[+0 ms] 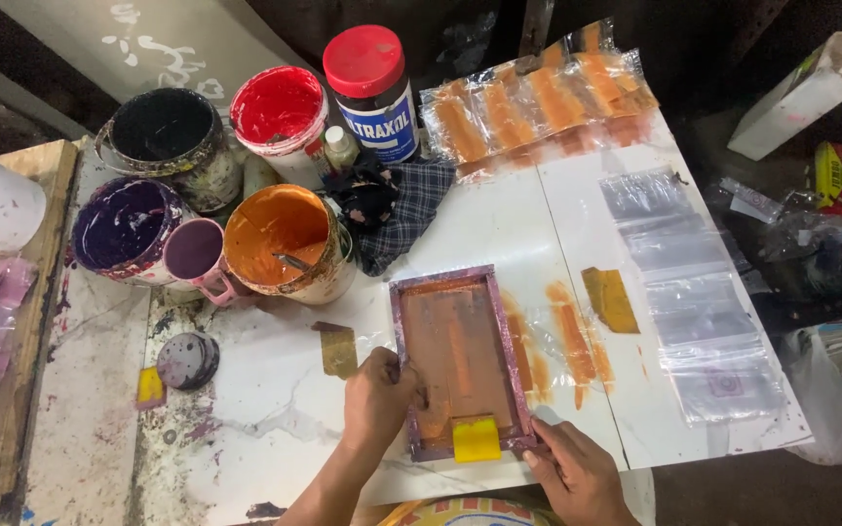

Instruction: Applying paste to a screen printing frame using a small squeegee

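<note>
The small wooden screen frame (460,360) lies flat on the white counter (275,390), near the front edge, with a yellow squeegee (477,438) at its near end. It looks light and stiff but ink-slick, best held by its side rails. The left hand (379,394) is closed in a grip on the left rail; the right hand (577,472) presses the near right corner, fingers curled on it.

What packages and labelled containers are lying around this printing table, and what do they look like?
Labelled jar: back centre, dark cylinder, red lid, blue-and-white label.
Printed bags: back right, clear plastic with orange stripes.
Blank bags: right side, clear, overlapping row.
White carton: far right corner, long box.
</note>
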